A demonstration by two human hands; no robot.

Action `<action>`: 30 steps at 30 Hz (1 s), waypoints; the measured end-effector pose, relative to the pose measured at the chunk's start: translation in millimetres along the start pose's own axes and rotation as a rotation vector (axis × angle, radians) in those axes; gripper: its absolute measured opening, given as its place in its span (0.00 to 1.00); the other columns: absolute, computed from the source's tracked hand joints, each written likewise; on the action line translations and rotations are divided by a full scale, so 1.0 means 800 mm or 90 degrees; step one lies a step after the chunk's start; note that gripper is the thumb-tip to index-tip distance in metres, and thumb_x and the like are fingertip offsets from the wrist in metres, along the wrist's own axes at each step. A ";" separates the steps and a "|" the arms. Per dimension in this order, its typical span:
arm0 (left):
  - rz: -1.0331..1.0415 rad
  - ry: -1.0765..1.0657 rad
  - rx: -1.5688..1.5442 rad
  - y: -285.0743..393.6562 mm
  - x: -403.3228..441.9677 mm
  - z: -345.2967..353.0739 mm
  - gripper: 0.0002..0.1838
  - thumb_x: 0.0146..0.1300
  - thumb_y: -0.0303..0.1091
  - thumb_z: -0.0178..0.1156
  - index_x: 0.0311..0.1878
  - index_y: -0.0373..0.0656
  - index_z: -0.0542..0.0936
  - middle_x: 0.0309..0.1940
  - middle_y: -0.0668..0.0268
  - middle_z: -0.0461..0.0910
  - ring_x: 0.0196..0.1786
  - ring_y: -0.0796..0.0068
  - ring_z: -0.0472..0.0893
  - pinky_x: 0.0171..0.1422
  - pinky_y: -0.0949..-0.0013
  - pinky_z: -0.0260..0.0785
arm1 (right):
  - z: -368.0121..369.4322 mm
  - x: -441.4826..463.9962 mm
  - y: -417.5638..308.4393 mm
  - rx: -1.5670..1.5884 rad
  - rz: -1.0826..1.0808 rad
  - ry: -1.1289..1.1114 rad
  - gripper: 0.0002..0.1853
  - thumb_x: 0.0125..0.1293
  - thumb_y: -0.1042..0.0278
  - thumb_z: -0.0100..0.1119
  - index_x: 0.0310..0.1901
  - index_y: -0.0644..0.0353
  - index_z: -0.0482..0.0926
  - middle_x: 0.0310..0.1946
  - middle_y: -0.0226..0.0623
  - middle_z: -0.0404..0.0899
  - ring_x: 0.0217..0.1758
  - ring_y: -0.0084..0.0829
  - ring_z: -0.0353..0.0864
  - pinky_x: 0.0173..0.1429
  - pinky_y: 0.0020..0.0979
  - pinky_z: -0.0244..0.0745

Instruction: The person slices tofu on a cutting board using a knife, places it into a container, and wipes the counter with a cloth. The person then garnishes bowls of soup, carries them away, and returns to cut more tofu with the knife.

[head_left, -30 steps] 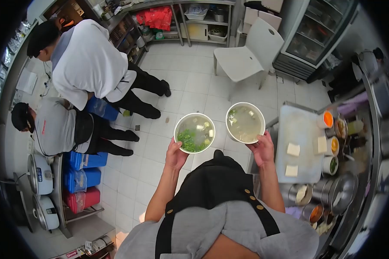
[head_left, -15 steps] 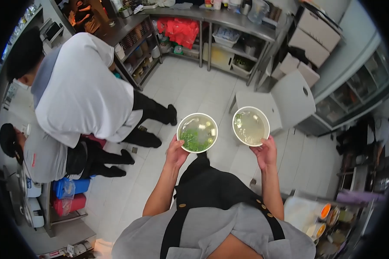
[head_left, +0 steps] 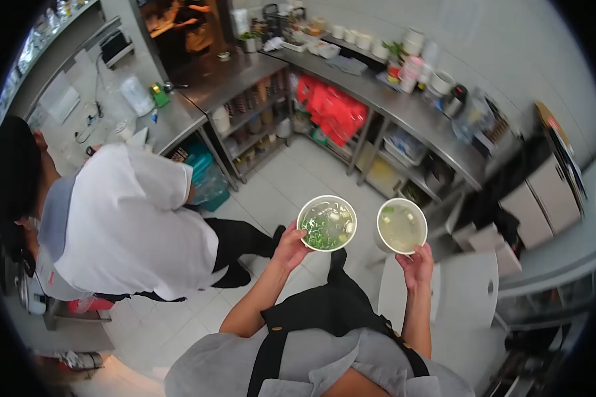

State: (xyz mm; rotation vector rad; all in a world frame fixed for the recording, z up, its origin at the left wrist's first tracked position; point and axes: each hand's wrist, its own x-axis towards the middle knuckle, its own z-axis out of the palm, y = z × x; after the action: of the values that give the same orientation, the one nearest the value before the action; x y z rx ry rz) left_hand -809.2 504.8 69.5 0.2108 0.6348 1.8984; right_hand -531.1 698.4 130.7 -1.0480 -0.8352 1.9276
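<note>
My left hand [head_left: 290,246] grips a round white bowl of soup [head_left: 326,223], its thumb over the rim. Chopped green herbs and pale cubes float in that clear broth. In my right hand [head_left: 416,266] is a second white bowl of soup [head_left: 402,226], held by its near side and slightly tilted in view. It carries cloudy broth with a few pale pieces and a little green. Both bowls are in front of my body above the floor, apart from each other. The fingers under each bowl are partly hidden.
On the left a person in a white shirt [head_left: 126,218] bends over a counter, another partly hidden behind. Ahead runs a steel counter [head_left: 377,89] with cups and bottles, a red bag [head_left: 331,109] beneath. A white chair [head_left: 467,284] stands right, near my right arm.
My view has swung, bringing the steel counters nearer. I have stepped forward with both bowls still in my hands. The white chair is now beside my right arm.
</note>
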 end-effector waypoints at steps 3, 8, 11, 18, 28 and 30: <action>0.049 0.025 -0.013 0.022 0.065 -0.006 0.34 0.59 0.32 0.62 0.69 0.41 0.65 0.63 0.56 0.72 0.64 0.53 0.75 0.65 0.39 0.70 | 0.039 0.107 -0.016 -0.016 0.025 -0.058 0.24 0.58 0.65 0.60 0.57 0.56 0.70 0.47 0.42 0.78 0.44 0.41 0.81 0.48 0.41 0.79; 0.153 0.100 -0.036 0.089 0.150 0.031 0.35 0.58 0.35 0.63 0.69 0.44 0.63 0.65 0.56 0.69 0.66 0.51 0.72 0.66 0.34 0.66 | 0.147 0.269 -0.047 -0.046 0.055 -0.171 0.24 0.59 0.67 0.59 0.58 0.56 0.69 0.48 0.41 0.78 0.45 0.40 0.81 0.47 0.41 0.79; 0.212 0.193 -0.067 0.123 0.197 -0.009 0.35 0.57 0.36 0.63 0.69 0.45 0.63 0.65 0.56 0.69 0.66 0.51 0.72 0.66 0.36 0.67 | 0.226 0.358 -0.046 -0.085 0.100 -0.236 0.23 0.59 0.67 0.59 0.57 0.56 0.69 0.49 0.41 0.78 0.45 0.39 0.81 0.47 0.42 0.78; 0.420 0.304 -0.063 0.231 0.276 -0.078 0.32 0.58 0.34 0.61 0.68 0.47 0.65 0.62 0.58 0.71 0.62 0.53 0.76 0.61 0.41 0.73 | 0.452 0.527 0.008 -0.140 0.178 -0.444 0.23 0.60 0.67 0.59 0.58 0.54 0.70 0.47 0.41 0.79 0.45 0.39 0.81 0.47 0.42 0.78; 0.669 0.433 -0.069 0.396 0.322 -0.225 0.32 0.59 0.33 0.59 0.68 0.48 0.64 0.63 0.58 0.71 0.62 0.55 0.76 0.55 0.44 0.76 | 0.819 0.632 0.186 -0.235 0.299 -0.635 0.24 0.59 0.67 0.58 0.58 0.54 0.68 0.47 0.41 0.79 0.48 0.41 0.80 0.50 0.46 0.78; 0.700 0.496 -0.064 0.418 0.320 -0.265 0.31 0.58 0.33 0.59 0.67 0.48 0.65 0.61 0.60 0.72 0.61 0.57 0.76 0.52 0.46 0.76 | 0.883 0.636 0.233 -0.241 0.338 -0.672 0.27 0.59 0.67 0.59 0.61 0.55 0.66 0.49 0.41 0.78 0.49 0.40 0.79 0.50 0.47 0.77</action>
State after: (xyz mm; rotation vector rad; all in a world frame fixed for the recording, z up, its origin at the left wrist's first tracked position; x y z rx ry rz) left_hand -1274.0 569.7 27.9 -0.3572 1.0561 3.1080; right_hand -1393.7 916.6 105.4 -0.3732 -1.6561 2.9006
